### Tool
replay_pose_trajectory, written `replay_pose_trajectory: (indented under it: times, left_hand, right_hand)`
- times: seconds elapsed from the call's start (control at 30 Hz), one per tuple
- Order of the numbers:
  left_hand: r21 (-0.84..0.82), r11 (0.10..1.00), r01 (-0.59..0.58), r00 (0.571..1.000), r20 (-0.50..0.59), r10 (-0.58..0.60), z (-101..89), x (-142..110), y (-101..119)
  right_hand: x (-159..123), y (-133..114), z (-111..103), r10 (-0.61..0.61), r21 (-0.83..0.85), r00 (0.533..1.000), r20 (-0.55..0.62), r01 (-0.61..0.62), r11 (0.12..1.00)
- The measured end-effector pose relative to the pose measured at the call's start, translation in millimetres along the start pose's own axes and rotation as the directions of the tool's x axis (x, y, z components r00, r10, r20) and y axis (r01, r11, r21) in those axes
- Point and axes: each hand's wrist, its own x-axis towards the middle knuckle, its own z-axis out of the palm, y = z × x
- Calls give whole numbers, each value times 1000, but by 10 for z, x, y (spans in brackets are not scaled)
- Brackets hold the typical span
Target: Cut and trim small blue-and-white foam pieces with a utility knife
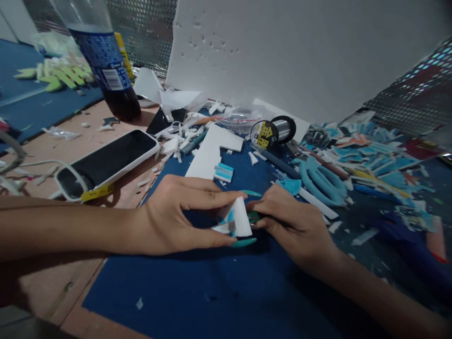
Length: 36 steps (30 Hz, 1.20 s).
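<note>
My left hand (183, 212) has its thumb and fingers closed on a small white and blue foam piece (242, 217), held just above a blue cutting mat (169, 287). A thin greyish strip, perhaps a blade, crosses the piece's near side. Right beside it, my right hand (293, 221) is closed in a pinch. Something dark green shows at its fingertips, but what it grips is mostly hidden. Behind the hands lie a small blue and white striped block (223, 173) and a flat white foam sheet (205, 153).
A phone (113, 160) lies left, with a cola bottle (106, 66) behind it. Wire spool (273, 132), light-blue scissors (323, 181) and heaped blue-white scraps (374, 150) are at the right. A large white board (282, 52) stands at the back.
</note>
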Motion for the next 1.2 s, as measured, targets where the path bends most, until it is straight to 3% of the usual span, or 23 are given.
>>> replay_pose_trajectory:
  times: [0.23, 0.8, 1.2]
  left_hand:
    - [-59, 998, 2, 1000, -20, -3, 4, 3, 2]
    - [121, 992, 28, 998, 56, -35, -26, 21, 4]
    - [67, 997, 44, 997, 63, -48, 6, 10, -13]
  right_hand:
    - [-16, 14, -12, 9, -9, 1000, -2, -9, 1000]
    - [-11, 6, 21, 8, -3, 1000, -10, -9, 1000]
    - [-20, -5, 5, 17, -16, 1000, -23, -17, 1000]
